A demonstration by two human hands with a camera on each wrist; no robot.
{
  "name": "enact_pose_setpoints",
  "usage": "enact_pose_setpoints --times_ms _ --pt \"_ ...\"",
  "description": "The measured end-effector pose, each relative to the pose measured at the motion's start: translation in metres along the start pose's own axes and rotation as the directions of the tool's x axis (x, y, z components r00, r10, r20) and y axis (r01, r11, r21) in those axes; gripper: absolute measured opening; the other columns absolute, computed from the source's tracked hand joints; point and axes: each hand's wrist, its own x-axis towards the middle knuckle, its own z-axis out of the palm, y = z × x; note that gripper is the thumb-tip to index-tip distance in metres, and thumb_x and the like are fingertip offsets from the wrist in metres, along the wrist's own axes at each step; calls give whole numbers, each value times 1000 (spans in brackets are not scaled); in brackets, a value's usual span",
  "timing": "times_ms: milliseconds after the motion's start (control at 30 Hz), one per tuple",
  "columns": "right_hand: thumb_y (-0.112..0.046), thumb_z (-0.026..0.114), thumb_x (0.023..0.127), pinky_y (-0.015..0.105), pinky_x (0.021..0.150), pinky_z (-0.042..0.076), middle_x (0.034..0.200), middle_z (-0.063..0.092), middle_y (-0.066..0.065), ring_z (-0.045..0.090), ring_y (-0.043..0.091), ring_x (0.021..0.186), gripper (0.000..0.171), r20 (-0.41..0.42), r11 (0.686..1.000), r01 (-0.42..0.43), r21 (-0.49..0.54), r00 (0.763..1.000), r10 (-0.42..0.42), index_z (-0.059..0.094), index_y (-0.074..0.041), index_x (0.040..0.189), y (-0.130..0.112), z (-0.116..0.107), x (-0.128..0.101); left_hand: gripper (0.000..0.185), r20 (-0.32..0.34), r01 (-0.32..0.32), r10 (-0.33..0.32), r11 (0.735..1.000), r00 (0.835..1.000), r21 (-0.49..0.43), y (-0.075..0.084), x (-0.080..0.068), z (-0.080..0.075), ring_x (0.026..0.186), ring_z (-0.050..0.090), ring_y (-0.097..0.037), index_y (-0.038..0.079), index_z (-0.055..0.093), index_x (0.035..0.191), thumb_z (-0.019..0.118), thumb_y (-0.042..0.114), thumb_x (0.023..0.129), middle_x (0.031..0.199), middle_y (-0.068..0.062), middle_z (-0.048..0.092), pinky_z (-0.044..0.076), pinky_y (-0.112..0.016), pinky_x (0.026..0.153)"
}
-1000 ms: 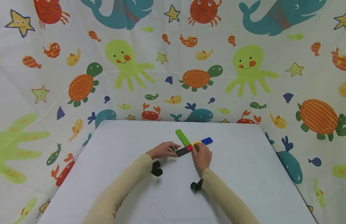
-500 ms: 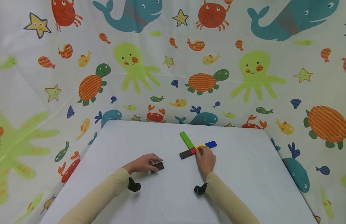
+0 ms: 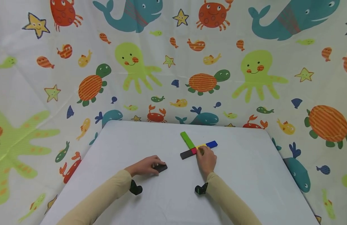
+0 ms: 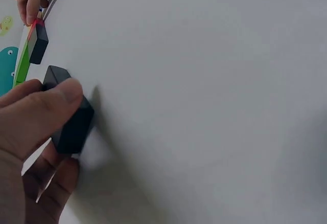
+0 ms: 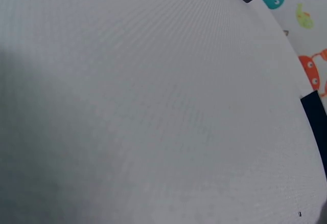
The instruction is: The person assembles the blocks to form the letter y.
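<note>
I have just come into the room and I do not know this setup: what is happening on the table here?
A person sits at a white table with small coloured blocks. The left hand grips a loose black block on the table, apart from the others. The right hand rests its fingertips on a yellow block in a cross-like arrangement with a green block, a blue block, a red block and a dark block.

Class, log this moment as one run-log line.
left hand: grips black block on table | right hand: fingers touching yellow block in cross | green block: untouched
</note>
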Motion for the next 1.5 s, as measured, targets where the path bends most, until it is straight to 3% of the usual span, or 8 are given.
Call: enact_pose_setpoints --times_ms 167,300,467,667,900,1100,1300,1500 --pt "-25 68 91 50 86 41 113 67 9 60 30 107 23 -6 1000 5 -3 1000 -5 71 -9 107 -3 0 2 51 9 -17 16 1000 1000 26 3 11 0 96 53 -15 15 64 131 79 19 83 112 1 55 47 -32 84" --pt "-25 68 91 50 86 41 112 68 9 60 30 106 22 -2 1000 1 2 1000 -1 71 -9 107 -5 0 1 56 76 -33 31 999 997 33 6 16 -3 98 55 -13 13 59 135 79 17 83 130 -3 53 47 -30 86" --pt "-25 68 91 49 86 40 112 67 9 60 30 106 22 -6 1000 3 4 1000 -3 71 -9 107 -6 0 0 61 133 -8 9 1000 991 -11 10 17 -5 103 54 -13 12 54 140 77 12 84 148 -3 44 46 -31 92" --pt "-24 68 91 50 86 40 111 67 9 60 30 106 22 -13 1000 10 3 1000 -10 71 -9 107 -6 -2 0 57 100 -10 14 999 995 -39 11 20 -1 112 54 -18 12 54 139 74 9 86 144 -1 49 45 -35 97" --pt "-25 67 93 50 87 40 113 67 10 59 31 108 24 -2 1000 6 2 1000 -6 70 -8 108 -6 -4 0 55 92 -13 15 1000 996 -27 13 26 2 129 48 -23 12 54 140 73 13 88 147 -4 46 40 -43 106" --pt "-25 66 93 50 88 40 115 67 10 59 31 109 24 4 1000 -1 -2 1000 1 70 -8 109 -6 -4 1 52 29 -41 39 998 999 43 17 33 7 124 51 -24 9 58 136 74 19 88 141 -7 51 42 -42 101" --pt "-25 67 93 49 87 40 116 67 9 59 30 109 23 4 1000 -11 -1 1000 11 70 -9 108 -7 -2 2 43 -2 -67 68 990 998 120 20 40 10 120 52 -22 7 61 132 67 9 89 136 -8 54 46 -38 96" --pt "-26 67 93 49 88 40 115 67 8 59 29 109 24 22 1000 -22 -9 1000 23 71 -10 109 -5 0 0 41 -15 -64 66 995 998 81 20 44 12 115 54 -22 8 64 129 68 9 88 129 -7 57 46 -38 94"
